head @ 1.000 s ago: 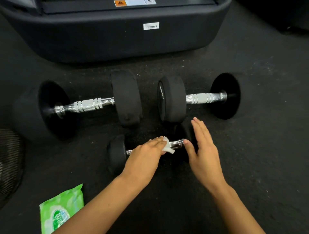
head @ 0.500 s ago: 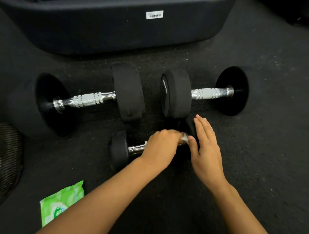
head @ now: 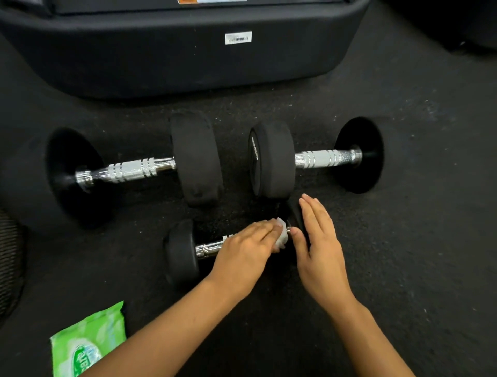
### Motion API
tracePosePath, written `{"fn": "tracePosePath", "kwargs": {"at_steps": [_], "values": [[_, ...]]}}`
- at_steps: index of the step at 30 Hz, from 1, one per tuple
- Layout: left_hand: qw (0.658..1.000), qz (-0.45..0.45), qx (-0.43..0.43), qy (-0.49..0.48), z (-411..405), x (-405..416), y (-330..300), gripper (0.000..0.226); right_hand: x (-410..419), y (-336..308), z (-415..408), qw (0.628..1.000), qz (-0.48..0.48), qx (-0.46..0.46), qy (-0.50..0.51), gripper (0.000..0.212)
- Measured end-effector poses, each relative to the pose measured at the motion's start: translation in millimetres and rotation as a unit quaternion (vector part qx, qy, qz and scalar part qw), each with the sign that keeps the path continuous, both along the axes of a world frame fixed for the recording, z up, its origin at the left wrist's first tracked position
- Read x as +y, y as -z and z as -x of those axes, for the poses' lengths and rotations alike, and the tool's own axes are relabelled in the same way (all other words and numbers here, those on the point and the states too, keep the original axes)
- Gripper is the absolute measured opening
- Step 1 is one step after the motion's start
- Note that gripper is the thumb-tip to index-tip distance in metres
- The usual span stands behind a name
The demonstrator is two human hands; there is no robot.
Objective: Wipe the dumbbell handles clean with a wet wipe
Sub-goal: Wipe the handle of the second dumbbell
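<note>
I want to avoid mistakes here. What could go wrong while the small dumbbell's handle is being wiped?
1. The small dumbbell is round and steadied only by the flat right hand on its right weight; it may roll.
2. The wet wipe is a small wad under the left hand, so parts of the handle may be missed.
3. The thumb beside the wipe could get pinched.

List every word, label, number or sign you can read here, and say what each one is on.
Nothing reads clearly.
White barcode sticker on the black machine base: too small.
Orange-and-white warning label, at the top edge: cut off, unreadable.
Embossed lettering on the right dumbbell's plate: blurred.
Logo on the green wipes pack: blurred.
</note>
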State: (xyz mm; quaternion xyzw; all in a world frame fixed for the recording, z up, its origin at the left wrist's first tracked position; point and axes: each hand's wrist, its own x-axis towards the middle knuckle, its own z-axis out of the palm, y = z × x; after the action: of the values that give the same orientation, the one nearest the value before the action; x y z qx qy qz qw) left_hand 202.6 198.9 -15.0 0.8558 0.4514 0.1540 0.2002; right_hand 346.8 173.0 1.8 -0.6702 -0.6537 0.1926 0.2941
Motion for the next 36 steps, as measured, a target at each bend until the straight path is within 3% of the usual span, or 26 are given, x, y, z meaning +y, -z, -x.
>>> {"fn": "tracePosePath", "kwargs": {"at_steps": [2,5,11,14,17,19,22,25,28,30,33,36], "values": [[0.999,-0.014,0.031,-0.001,-6.0,5.4,0.1,0.032,0.4,0.3,-0.1,1.000,-0.005,0.003,0.002,0.050],[0.997,0.063,0.007,-0.036,-14.0,17.7,-8.7,0.051,1.7,0.1,-0.1,1.000,-0.003,-0.002,0.006,0.050],[0.996,-0.088,0.011,0.001,-7.0,-2.5,10.7,0.037,1.0,0.9,0.4,1.000,-0.007,0.003,0.006,0.049],[0.998,-0.004,0.043,-0.051,-24.1,14.2,-9.8,0.019,1.9,2.0,1.4,1.000,-0.005,-0.001,0.011,0.049],[0.983,0.149,0.038,-0.096,-23.4,32.5,-17.0,0.018,1.9,1.1,2.5,1.000,-0.005,0.006,0.011,0.049],[0.966,0.240,0.003,-0.096,-19.4,45.7,-19.2,0.026,1.8,-0.3,3.5,1.000,-0.004,0.014,0.015,0.049],[0.933,0.357,0.041,-0.035,-16.7,68.7,-27.3,0.041,1.5,0.4,4.0,1.000,-0.004,0.016,0.022,0.048],[0.921,0.388,0.027,-0.028,-14.8,75.4,-31.5,0.046,1.5,0.7,4.7,1.000,-0.002,0.014,0.024,0.048],[0.956,0.273,-0.032,-0.099,-17.0,46.1,-19.8,0.033,1.1,-0.1,4.3,1.000,-0.003,0.015,0.023,0.048],[0.992,0.058,-0.029,-0.111,-19.5,18.3,-5.3,0.029,1.4,0.1,4.5,1.000,-0.008,0.015,0.024,0.048],[0.985,-0.168,-0.020,-0.023,-19.6,-1.2,20.0,0.035,1.4,1.0,5.2,1.000,-0.009,0.013,0.027,0.048],[0.976,-0.220,-0.002,-0.008,-18.2,-3.7,25.9,0.037,1.4,0.7,5.8,0.999,-0.002,0.017,0.032,0.047]]}}
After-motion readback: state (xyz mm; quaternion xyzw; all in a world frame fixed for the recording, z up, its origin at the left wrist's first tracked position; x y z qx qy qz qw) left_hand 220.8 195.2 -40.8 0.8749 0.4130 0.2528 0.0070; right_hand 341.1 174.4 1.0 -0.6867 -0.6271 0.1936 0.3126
